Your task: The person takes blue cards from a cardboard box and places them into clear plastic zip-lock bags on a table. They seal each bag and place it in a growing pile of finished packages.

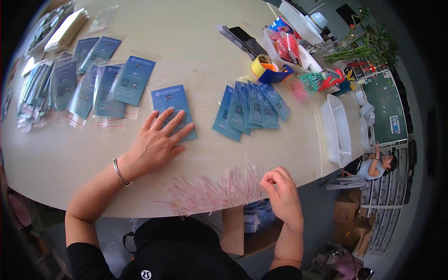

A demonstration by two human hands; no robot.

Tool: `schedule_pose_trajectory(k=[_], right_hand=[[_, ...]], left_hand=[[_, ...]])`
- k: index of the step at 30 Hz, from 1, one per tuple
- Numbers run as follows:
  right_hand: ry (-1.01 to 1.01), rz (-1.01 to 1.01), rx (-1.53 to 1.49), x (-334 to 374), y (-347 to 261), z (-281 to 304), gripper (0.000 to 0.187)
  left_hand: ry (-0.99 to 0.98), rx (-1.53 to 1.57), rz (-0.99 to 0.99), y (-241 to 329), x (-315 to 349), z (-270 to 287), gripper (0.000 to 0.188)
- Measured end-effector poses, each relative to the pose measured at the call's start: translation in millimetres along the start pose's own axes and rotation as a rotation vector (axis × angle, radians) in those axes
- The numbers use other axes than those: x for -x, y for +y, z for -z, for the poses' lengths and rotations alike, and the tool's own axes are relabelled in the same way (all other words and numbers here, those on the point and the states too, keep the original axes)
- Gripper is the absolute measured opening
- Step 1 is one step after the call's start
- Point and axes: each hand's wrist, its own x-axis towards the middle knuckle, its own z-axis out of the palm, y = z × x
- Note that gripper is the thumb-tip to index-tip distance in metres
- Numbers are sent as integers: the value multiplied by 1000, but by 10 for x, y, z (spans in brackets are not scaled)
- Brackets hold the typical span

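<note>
My left hand (154, 142) lies flat with its fingers spread on a blue card (173, 99), whose clear sleeve edge shows along its left side. My right hand (282, 193) pinches a thin clear plastic bag (252, 164) at the right end of a spread of clear zip bags (210, 190) with red closure lines, by the table's near edge. Its fingers cover much of that bag. Several more blue cards (249, 109) are fanned out right of the left hand. To its left lie bagged blue cards (133, 80), overlapping each other.
Stacks of bagged cards (35, 91) and a white stack (66, 30) fill the far left. A tape dispenser (273, 74), phone (246, 39) and white tray (337, 128) stand at the right. Below the table edge is an open cardboard box (233, 232). A person (371, 165) sits far right.
</note>
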Motion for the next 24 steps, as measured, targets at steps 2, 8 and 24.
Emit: schedule_pose_trajectory(k=[2,8,24], right_hand=[[14,-70,56,253,205,-40,8],[70,-39,190,603,581,-411,7],[110,287,-69,-926,15,-962,31]], left_hand=[[-5,-3,-6,20,-24,-4,58],[-38,-17,2,60,-61,24,59],[-34,119,-14,-13,30,2,70]])
